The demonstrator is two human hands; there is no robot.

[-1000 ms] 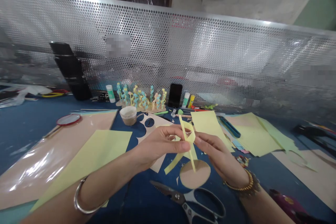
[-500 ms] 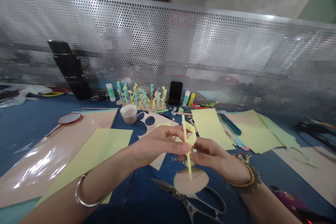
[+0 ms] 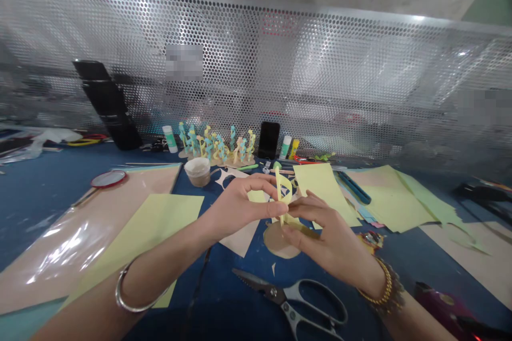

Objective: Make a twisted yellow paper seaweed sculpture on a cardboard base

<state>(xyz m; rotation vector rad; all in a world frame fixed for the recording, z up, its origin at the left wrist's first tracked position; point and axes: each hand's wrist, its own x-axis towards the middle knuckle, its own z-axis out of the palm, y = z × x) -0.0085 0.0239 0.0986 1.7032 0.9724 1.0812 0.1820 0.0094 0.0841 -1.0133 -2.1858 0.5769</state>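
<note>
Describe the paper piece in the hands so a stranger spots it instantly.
On the blue work table, find two bare hands: left hand, right hand. Between them is a pale yellow paper loop, held up, unlike the flat yellow sheets nearby.

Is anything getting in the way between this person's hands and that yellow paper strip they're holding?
No, nothing visible does. The left hand and right hand both touch the curled yellow paper strip directly. The scissors lie below, apart from the hands.
</note>
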